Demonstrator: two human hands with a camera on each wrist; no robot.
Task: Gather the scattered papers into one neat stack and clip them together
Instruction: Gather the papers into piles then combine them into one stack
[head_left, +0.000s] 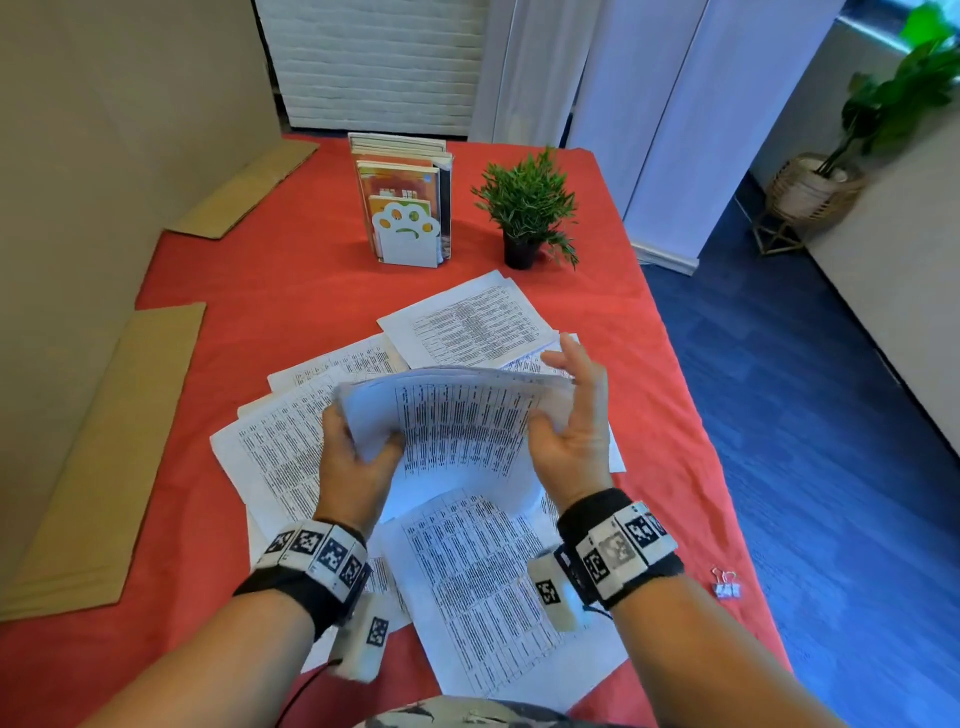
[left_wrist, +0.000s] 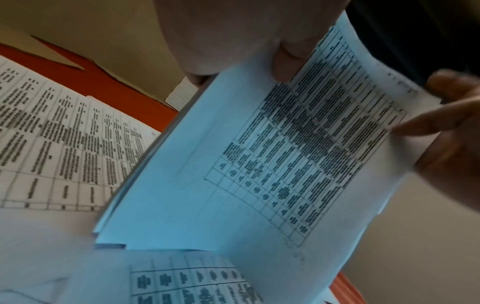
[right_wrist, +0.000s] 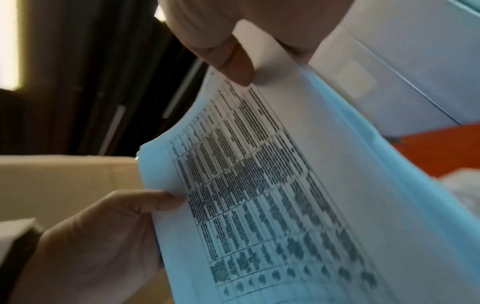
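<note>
I hold a bundle of printed sheets (head_left: 457, 415) upright and bowed above the red table (head_left: 291, 291). My left hand (head_left: 361, 441) grips its left edge, thumb (left_wrist: 285, 61) on the printed face. My right hand (head_left: 563, 410) pinches the right edge, with its thumb (right_wrist: 231, 65) in front and its fingers behind. Loose printed sheets lie flat on the cloth: one group far (head_left: 462, 322), one to the left (head_left: 275, 452), one near me (head_left: 483, 587). A small binder clip (head_left: 726, 584) lies by the table's right edge, clear of both hands.
A book holder with a white paw-shaped end (head_left: 405, 228) and a small potted plant (head_left: 527, 208) stand at the back of the table. Cardboard pieces (head_left: 104, 457) lie along the left. Right of the table's edge the blue floor (head_left: 810, 395) drops away.
</note>
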